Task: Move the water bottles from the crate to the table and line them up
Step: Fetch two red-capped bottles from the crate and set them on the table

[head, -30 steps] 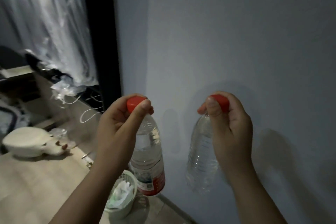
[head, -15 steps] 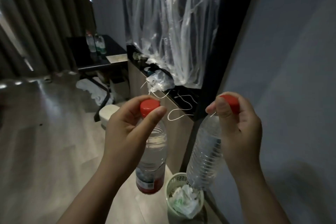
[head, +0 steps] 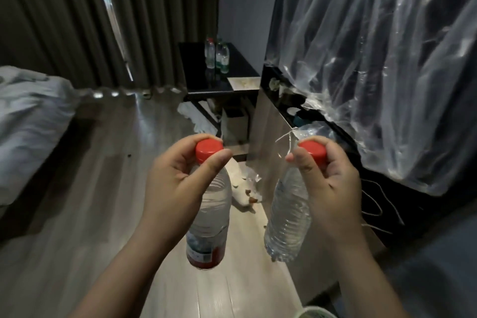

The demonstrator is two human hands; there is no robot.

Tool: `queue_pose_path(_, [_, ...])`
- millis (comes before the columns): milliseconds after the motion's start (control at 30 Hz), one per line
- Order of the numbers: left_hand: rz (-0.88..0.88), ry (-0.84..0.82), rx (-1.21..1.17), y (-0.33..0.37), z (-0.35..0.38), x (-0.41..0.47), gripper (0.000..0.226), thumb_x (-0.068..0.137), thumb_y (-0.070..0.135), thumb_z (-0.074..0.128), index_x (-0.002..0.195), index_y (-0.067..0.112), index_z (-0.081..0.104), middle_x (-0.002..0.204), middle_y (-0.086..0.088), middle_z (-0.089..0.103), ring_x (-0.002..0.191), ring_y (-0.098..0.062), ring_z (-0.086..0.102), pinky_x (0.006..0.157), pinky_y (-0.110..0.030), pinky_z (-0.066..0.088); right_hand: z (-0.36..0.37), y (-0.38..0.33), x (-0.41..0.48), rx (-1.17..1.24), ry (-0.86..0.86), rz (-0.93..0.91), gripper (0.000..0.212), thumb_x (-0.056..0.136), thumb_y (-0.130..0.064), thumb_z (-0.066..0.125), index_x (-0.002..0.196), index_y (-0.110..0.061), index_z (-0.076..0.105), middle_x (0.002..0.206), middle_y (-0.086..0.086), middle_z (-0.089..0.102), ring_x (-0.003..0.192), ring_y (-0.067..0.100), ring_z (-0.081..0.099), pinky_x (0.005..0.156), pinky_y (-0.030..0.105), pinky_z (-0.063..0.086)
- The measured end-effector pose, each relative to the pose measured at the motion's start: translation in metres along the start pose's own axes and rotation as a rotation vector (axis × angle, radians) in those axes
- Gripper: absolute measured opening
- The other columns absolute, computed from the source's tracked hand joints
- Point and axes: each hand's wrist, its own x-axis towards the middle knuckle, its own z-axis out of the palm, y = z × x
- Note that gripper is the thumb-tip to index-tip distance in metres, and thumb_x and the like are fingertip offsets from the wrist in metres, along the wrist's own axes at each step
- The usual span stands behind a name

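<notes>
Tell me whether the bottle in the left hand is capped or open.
Capped. A red cap sits on the neck of the labelled bottle, pinched in the grip of the left hand, and the bottle hangs upright from it.

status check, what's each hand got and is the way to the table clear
Left hand pinching labelled bottle by its cap. Right hand same on bare bottle. Black table ahead, bottles already there; open floor between.

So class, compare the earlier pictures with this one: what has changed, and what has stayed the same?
The view swung left, from the blank wall to the room: the black table with bottles on it now lies ahead. Nothing was taken or let go. The left hand still holds the labelled bottle by its cap, the right hand the bare bottle.
</notes>
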Motion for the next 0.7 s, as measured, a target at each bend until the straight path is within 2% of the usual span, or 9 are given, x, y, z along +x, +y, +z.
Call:
queue_pose_path(67, [-0.009, 0.022, 0.037, -0.011, -0.007, 0.038, 0.024, 0.074, 0.040, 0.076, 0.091, 0.024, 0.069, 0.084, 0.003, 0.072, 0.081, -0.012, 0.068, 0.076, -0.028, 0.057, 0.026, 0.011, 0.035, 0.009, -0.025, 0.015, 0.026, 0.082, -0.051, 0.062, 0.098, -0.031, 0.061, 0.090, -0.002, 0.068, 0.086, 0.017, 0.064, 0.080, 0.035, 0.053])
queue_pose_path(200, [0.008, 0.085, 0.085, -0.034, -0.022, 0.109, 0.024, 0.069, 0.035, 0.069, 0.090, 0.023, 0.069, 0.086, 0.011, 0.070, 0.082, -0.006, 0.066, 0.073, -0.014, 0.052, 0.081, 0.028, 0.102, 0.064, -0.082, 0.025, 0.022, 0.083, -0.040, 0.067, 0.100, -0.027, 0.061, 0.087, -0.006, 0.064, 0.082, 0.018, 0.061, 0.078, 0.052, 0.052])
queue_pose_path(300, [-0.005, 0.122, 0.086, -0.055, -0.037, 0.161, 0.022, 0.068, 0.034, 0.069, 0.087, 0.023, 0.069, 0.086, 0.013, 0.069, 0.079, -0.001, 0.064, 0.071, -0.009, 0.049, 0.127, 0.041, 0.147, 0.086, -0.125, 0.041, 0.021, 0.084, -0.038, 0.068, 0.101, -0.027, 0.061, 0.088, -0.003, 0.064, 0.083, 0.022, 0.062, 0.077, 0.053, 0.052])
queue_pose_path(367, [0.000, 0.133, 0.097, -0.071, -0.048, 0.195, 0.020, 0.068, 0.033, 0.069, 0.086, 0.024, 0.069, 0.086, 0.015, 0.069, 0.079, 0.001, 0.064, 0.071, -0.007, 0.048, 0.155, 0.052, 0.174, 0.078, -0.152, 0.040, 0.017, 0.084, -0.036, 0.069, 0.098, -0.028, 0.062, 0.086, -0.003, 0.064, 0.080, 0.017, 0.061, 0.077, 0.044, 0.054])
queue_pose_path(433, [-0.004, 0.149, 0.095, -0.091, -0.061, 0.231, 0.019, 0.067, 0.034, 0.069, 0.085, 0.026, 0.069, 0.085, 0.016, 0.069, 0.079, 0.002, 0.065, 0.071, -0.006, 0.048, 0.185, 0.064, 0.202, 0.037, -0.160, 0.013, 0.012, 0.084, -0.032, 0.068, 0.093, -0.028, 0.062, 0.086, -0.006, 0.063, 0.075, 0.008, 0.060, 0.071, 0.020, 0.049])
queue_pose_path(500, [-0.013, 0.156, 0.067, -0.113, -0.075, 0.269, 0.019, 0.066, 0.034, 0.069, 0.083, 0.025, 0.069, 0.084, 0.015, 0.070, 0.076, 0.002, 0.064, 0.070, -0.006, 0.047, 0.219, 0.075, 0.230, 0.008, -0.141, 0.013, 0.011, 0.084, -0.029, 0.067, 0.093, -0.025, 0.062, 0.088, -0.010, 0.063, 0.076, 0.004, 0.059, 0.068, 0.011, 0.045])
queue_pose_path(567, [-0.021, 0.147, 0.040, -0.133, -0.090, 0.309, 0.019, 0.066, 0.034, 0.070, 0.083, 0.024, 0.070, 0.082, 0.014, 0.070, 0.075, 0.002, 0.064, 0.070, -0.007, 0.047, 0.254, 0.085, 0.256, 0.000, -0.121, 0.027, 0.011, 0.084, -0.028, 0.067, 0.093, -0.025, 0.063, 0.090, -0.012, 0.063, 0.078, 0.004, 0.060, 0.070, 0.013, 0.047])
queue_pose_path(700, [-0.024, 0.112, 0.032, -0.164, -0.124, 0.394, 0.026, 0.065, 0.034, 0.071, 0.087, 0.020, 0.070, 0.083, 0.012, 0.070, 0.078, 0.000, 0.064, 0.074, -0.010, 0.047, 0.319, 0.099, 0.312, -0.009, -0.091, 0.061, 0.010, 0.084, -0.029, 0.069, 0.092, -0.028, 0.062, 0.088, -0.009, 0.065, 0.078, 0.010, 0.062, 0.074, 0.028, 0.051])
